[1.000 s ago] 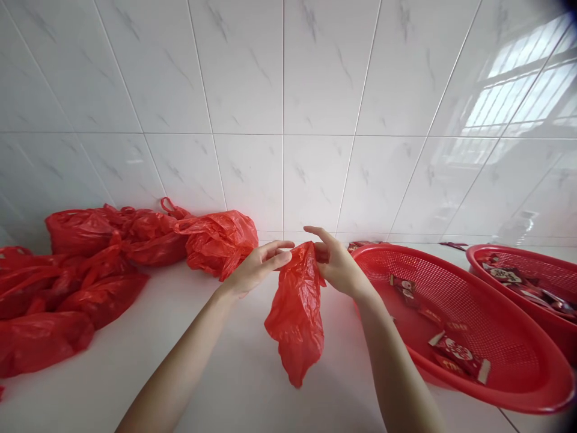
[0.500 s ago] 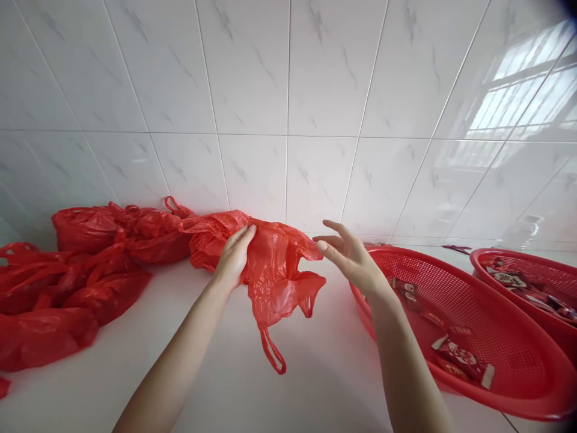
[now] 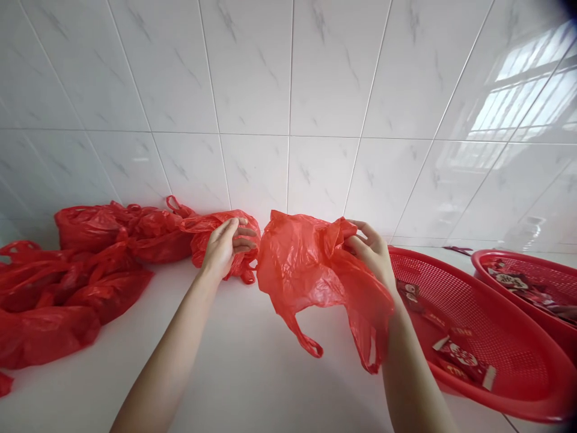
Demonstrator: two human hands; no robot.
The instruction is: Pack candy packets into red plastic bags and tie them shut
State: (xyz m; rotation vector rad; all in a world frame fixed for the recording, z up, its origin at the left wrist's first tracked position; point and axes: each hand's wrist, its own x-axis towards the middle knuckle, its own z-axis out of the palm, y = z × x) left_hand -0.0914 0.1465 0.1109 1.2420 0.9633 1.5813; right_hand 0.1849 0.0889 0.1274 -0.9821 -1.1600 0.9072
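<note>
A thin red plastic bag is stretched between my two hands above the white counter. My left hand pinches its left edge with closed fingers. Over on the other side, my right hand grips the right edge, fingers curled into the plastic. Both of the bag's handle loops dangle below, near my right forearm. Directly behind my left hand lies another filled red bag.
A heap of filled red bags lies along the wall at the left. A large red mesh basket with several red candy packets sits at the right; a second red basket stands behind it. Tiled wall behind.
The bag hung bunched between both hands, then my right hand let go briefly. Now both hands hold it again and it is spread wide between them.
</note>
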